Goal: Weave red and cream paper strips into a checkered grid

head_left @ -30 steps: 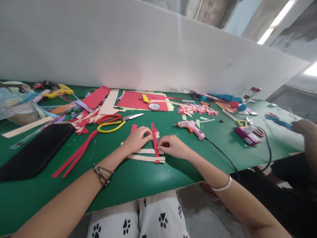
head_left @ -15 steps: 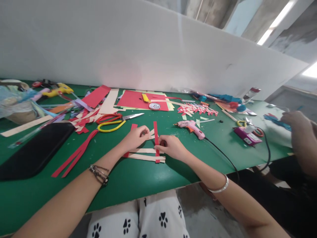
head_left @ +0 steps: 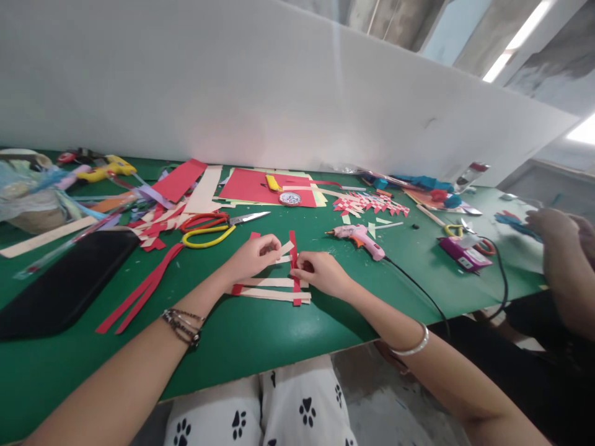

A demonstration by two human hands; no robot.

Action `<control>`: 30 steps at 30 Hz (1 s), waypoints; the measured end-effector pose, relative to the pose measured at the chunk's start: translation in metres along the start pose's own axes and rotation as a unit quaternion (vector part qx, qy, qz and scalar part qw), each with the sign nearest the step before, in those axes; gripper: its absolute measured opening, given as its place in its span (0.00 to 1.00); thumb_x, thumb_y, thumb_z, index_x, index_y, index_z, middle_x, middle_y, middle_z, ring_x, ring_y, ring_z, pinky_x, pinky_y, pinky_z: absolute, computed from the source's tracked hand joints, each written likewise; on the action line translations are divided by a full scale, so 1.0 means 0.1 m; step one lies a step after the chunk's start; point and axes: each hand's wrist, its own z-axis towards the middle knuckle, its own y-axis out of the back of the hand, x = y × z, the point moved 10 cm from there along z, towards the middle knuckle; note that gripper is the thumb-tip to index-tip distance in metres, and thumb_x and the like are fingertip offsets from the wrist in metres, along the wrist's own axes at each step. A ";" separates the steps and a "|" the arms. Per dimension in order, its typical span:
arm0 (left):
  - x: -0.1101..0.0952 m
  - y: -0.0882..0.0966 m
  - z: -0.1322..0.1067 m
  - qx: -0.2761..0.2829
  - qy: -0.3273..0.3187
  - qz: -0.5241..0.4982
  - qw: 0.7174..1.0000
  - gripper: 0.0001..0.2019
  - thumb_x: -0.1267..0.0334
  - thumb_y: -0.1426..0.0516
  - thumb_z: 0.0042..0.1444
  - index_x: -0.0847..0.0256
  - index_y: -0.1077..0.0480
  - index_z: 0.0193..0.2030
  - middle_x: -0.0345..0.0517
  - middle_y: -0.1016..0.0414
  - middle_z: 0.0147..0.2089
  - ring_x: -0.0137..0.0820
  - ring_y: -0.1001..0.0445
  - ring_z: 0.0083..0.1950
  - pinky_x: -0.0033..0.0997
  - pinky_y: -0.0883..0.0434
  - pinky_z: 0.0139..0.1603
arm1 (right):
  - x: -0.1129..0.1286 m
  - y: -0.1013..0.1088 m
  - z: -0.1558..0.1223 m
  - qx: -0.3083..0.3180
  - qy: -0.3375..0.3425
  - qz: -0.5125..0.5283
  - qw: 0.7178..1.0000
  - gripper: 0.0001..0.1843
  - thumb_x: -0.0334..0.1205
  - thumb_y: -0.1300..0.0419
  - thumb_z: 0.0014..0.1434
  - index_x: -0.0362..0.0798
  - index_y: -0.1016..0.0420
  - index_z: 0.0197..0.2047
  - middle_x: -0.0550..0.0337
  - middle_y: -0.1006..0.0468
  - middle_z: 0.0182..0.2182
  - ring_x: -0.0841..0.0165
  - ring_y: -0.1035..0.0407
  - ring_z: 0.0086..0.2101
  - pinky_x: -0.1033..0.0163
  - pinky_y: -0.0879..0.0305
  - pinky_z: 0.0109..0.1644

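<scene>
My left hand (head_left: 255,257) pinches a cream paper strip (head_left: 287,248), its free end pointing toward an upright red paper strip (head_left: 296,286). On the right, my right hand (head_left: 325,275) has its thumb and fingertips closed at that red strip's edge. Two more cream strips (head_left: 272,297) run across the lower part of the red strip, overlapping it. A second red strip (head_left: 237,289) lies at their left ends, mostly covered by my left hand. Red and yellow handled scissors (head_left: 209,234) lie beyond my left hand.
A pink glue gun (head_left: 357,238) with a black cord lies right of my hands. Folded red strips (head_left: 139,297) and a black pouch (head_left: 69,285) are at left. Red sheets (head_left: 251,186) and woven red-and-white pieces (head_left: 372,204) lie behind. Another person's hands (head_left: 558,229) work at far right.
The cream strip in my left hand has tilted, with its end shifted slightly right near the red strip. My right hand stays almost in place. The other person's hands moved slightly.
</scene>
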 end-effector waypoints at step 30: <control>-0.23 -0.53 -0.48 0.204 -0.185 0.386 0.880 0.28 0.45 0.55 0.59 0.50 0.50 0.64 0.44 0.51 0.67 0.36 0.56 0.68 0.48 0.59 0.66 | 0.37 -0.07 -0.78 -0.050 0.056 -0.124 0.989 0.30 0.50 0.56 0.63 0.46 0.50 0.65 0.51 0.44 0.62 0.60 0.50 0.61 0.49 0.48 0.61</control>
